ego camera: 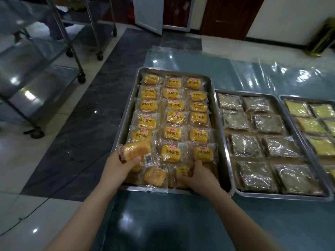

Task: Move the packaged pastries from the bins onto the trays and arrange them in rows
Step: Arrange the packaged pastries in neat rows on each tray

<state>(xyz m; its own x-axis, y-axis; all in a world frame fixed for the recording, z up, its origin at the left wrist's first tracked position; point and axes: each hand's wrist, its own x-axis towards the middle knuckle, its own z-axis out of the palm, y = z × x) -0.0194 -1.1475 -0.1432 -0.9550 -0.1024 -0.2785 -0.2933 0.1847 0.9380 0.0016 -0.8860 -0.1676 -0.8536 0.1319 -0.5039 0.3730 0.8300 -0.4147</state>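
A steel tray [220,138] lies on the floor, filled with three columns of yellow packaged buns [173,133]. My left hand [119,167] grips one bun [136,149] back side up, tilted above the tray's near left corner. My right hand [197,173] holds another bun [183,172] at the near edge of the tray, in the right part of the front row. Between the two hands a loose bun [155,176] lies back side up with its barcode showing.
Right of this tray stands a second tray [224,127] of dark wrapped squares, and a third tray [291,113] of pale yellow squares is at the frame's right edge. All sit on clear plastic sheeting [253,73]. Wheeled metal racks [54,57] stand at the left.
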